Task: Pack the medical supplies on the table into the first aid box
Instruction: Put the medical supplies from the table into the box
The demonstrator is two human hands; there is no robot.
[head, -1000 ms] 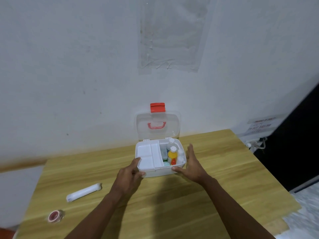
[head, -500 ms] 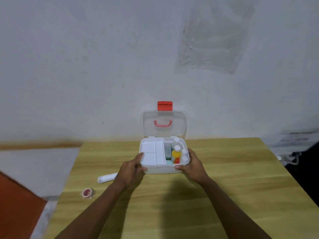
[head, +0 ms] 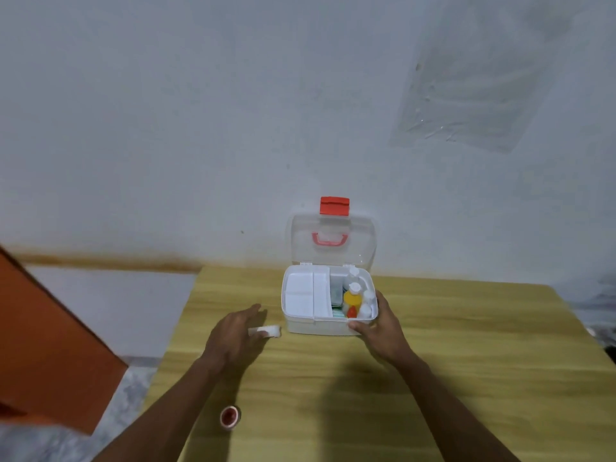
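The white first aid box [head: 318,325] stands open on the wooden table [head: 450,368], its clear lid [head: 363,240] with red latch upright against the wall. Inside, a white tray [head: 301,295] fills the left half, and small bottles [head: 352,299], one yellow, stand on the right. My right hand [head: 380,323] grips the box's front right corner, thumb on the front wall. Left of the box, my left hand [head: 235,335] is spread over a white tube [head: 269,331], whose left part is hidden under the fingers. A tape roll with a red centre [head: 230,417] lies near the table's left edge.
The table's back edge meets a white wall just behind the box. Its left edge drops to a grey floor [head: 110,305]. An orange panel [head: 43,345] stands at the far left. Bare wood stretches to the right of the box and toward me.
My left hand has let go of the box's left front corner and moved left onto the white tube. My right hand stays on the box. The camera has turned left.
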